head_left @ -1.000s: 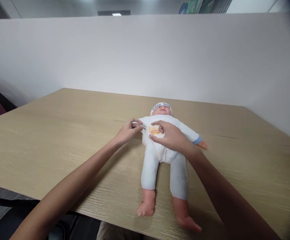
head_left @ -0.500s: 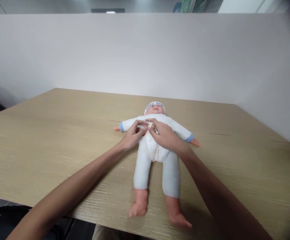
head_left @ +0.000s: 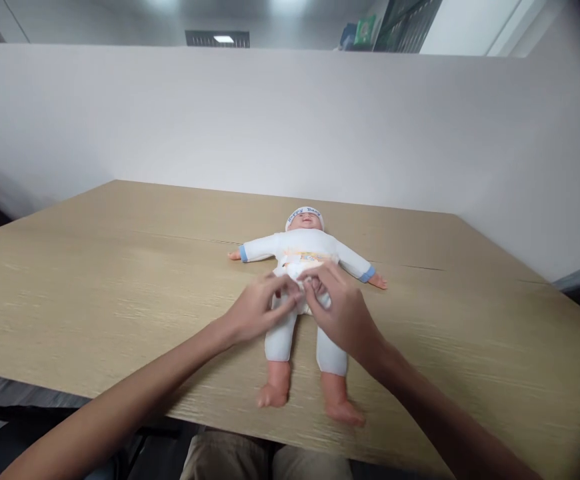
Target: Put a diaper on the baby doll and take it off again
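A baby doll (head_left: 306, 241) in a white suit with blue cuffs and a lettered white headband lies on its back, feet towards me. Around its hips is a white diaper (head_left: 290, 267), with orange and yellow print across the waist. My left hand (head_left: 263, 307) is at the diaper's front, thumb and fingers bent together in a pinch. Close beside it, my right hand (head_left: 343, 303) pinches at the same front part. Both sets of fingertips are slightly blurred and partly hide the diaper's lower front and the doll's upper legs.
The wooden table (head_left: 120, 280) carries the doll near its middle. A pale partition wall (head_left: 290, 120) stands behind the table's far edge. Below the near edge show my legs (head_left: 225, 457) and a dark chair part (head_left: 30, 447) at the left.
Both hands have come down from the doll's belly to the diaper's lower front, uncovering the printed waist. The view has tilted up slightly, and the doll appears a little smaller.
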Demonstrator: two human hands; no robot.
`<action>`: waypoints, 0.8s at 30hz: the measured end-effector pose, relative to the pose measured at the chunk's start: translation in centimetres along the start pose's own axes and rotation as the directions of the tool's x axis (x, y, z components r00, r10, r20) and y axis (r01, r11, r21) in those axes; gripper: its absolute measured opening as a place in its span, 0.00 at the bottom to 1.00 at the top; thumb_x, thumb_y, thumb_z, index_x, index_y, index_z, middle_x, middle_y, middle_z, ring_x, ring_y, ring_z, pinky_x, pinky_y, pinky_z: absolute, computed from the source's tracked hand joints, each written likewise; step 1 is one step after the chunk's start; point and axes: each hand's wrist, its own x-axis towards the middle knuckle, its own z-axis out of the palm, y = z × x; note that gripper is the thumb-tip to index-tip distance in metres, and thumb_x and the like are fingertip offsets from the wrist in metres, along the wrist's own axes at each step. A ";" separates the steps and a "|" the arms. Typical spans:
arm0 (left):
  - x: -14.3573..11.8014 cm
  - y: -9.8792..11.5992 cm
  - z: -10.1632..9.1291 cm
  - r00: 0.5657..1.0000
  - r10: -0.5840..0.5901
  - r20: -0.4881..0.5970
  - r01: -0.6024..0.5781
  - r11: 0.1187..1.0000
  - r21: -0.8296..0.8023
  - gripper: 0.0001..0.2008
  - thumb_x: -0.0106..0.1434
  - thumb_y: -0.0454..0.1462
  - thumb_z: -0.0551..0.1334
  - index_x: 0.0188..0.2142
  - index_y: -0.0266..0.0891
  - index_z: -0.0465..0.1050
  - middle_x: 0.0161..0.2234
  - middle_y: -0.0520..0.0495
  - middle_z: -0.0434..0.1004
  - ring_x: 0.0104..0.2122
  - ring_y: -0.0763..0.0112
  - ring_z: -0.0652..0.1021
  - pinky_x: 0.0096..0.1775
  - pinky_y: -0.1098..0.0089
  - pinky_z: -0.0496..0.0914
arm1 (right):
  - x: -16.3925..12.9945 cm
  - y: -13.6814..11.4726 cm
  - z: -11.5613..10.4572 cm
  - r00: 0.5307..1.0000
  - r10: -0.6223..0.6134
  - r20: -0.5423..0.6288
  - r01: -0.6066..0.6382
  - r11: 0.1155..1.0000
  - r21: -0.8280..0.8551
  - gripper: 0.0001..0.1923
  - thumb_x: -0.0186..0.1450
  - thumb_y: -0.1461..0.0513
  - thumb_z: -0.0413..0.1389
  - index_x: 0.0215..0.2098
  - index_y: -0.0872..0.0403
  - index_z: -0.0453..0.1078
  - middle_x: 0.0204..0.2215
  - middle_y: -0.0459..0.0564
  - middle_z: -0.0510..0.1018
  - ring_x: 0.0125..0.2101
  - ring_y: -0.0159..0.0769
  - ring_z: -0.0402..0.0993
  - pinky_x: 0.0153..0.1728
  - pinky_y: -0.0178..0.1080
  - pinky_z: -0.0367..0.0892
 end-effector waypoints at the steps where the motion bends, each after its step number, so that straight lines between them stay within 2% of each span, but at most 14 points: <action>1: -0.9 0.5 -0.1 0.994 0.014 0.106 -0.020 0.998 0.056 0.11 0.77 0.45 0.59 0.43 0.44 0.76 0.39 0.47 0.81 0.42 0.60 0.75 0.48 0.61 0.68 | -1.5 -0.3 -0.4 0.998 0.028 0.052 -0.030 0.998 0.056 0.07 0.76 0.64 0.52 0.44 0.48 0.71 0.41 0.53 0.77 0.42 0.47 0.76 0.45 0.47 0.73; 3: -2.1 0.8 0.1 0.977 -0.003 0.214 -0.027 0.990 0.137 0.10 0.77 0.45 0.59 0.43 0.45 0.77 0.40 0.47 0.83 0.43 0.57 0.76 0.50 0.59 0.67 | -4.1 0.0 -0.8 0.984 0.078 0.162 -0.097 0.989 0.112 0.03 0.75 0.63 0.54 0.45 0.48 0.70 0.40 0.51 0.78 0.39 0.44 0.77 0.41 0.44 0.73; 5: -2.5 0.4 0.6 0.982 -0.056 0.181 0.022 0.982 0.185 0.10 0.76 0.46 0.61 0.44 0.45 0.76 0.40 0.47 0.83 0.43 0.57 0.76 0.49 0.58 0.67 | -5.5 0.9 -0.9 0.970 0.115 0.214 -0.136 0.987 0.088 0.03 0.74 0.62 0.55 0.44 0.48 0.70 0.39 0.50 0.78 0.38 0.44 0.77 0.41 0.45 0.72; 9: -1.4 -1.2 2.1 0.984 -0.174 0.024 0.163 0.956 0.243 0.16 0.71 0.52 0.66 0.43 0.43 0.73 0.34 0.48 0.79 0.37 0.58 0.76 0.42 0.61 0.66 | -5.6 2.6 -0.2 0.975 0.169 0.142 -0.170 0.985 -0.002 0.05 0.74 0.62 0.55 0.37 0.49 0.68 0.35 0.50 0.79 0.35 0.44 0.77 0.39 0.44 0.71; 12: -0.4 -1.9 2.8 0.980 -0.199 -0.023 0.198 0.940 0.278 0.21 0.70 0.57 0.66 0.36 0.43 0.68 0.29 0.51 0.75 0.31 0.61 0.73 0.37 0.63 0.62 | -5.2 2.8 0.5 0.972 0.227 0.065 -0.226 0.974 -0.031 0.08 0.73 0.59 0.59 0.35 0.49 0.67 0.33 0.49 0.79 0.32 0.43 0.77 0.36 0.43 0.70; 17: 0.2 -2.0 3.0 0.986 -0.167 -0.010 0.162 0.935 0.316 0.20 0.71 0.54 0.65 0.33 0.43 0.66 0.28 0.52 0.73 0.30 0.64 0.71 0.37 0.64 0.59 | -5.9 2.5 1.0 0.963 0.267 -0.036 -0.269 0.960 -0.077 0.05 0.72 0.59 0.61 0.41 0.51 0.71 0.34 0.50 0.80 0.30 0.42 0.78 0.34 0.42 0.71; 21: 0.4 -2.3 2.9 0.981 -0.191 0.029 0.174 0.939 0.298 0.19 0.71 0.50 0.66 0.30 0.43 0.64 0.24 0.55 0.67 0.26 0.68 0.66 0.33 0.65 0.55 | -6.3 2.6 1.1 0.974 0.226 0.004 -0.225 0.971 -0.081 0.02 0.72 0.62 0.60 0.41 0.51 0.74 0.38 0.52 0.79 0.33 0.43 0.78 0.36 0.43 0.71; 24: 0.2 -2.6 3.0 0.982 -0.187 0.040 0.171 0.950 0.262 0.20 0.71 0.48 0.66 0.29 0.42 0.62 0.23 0.56 0.65 0.26 0.69 0.66 0.35 0.65 0.57 | -6.6 2.7 1.2 0.975 0.220 0.015 -0.220 0.975 -0.034 0.05 0.73 0.64 0.57 0.45 0.51 0.75 0.42 0.52 0.78 0.36 0.43 0.79 0.39 0.43 0.72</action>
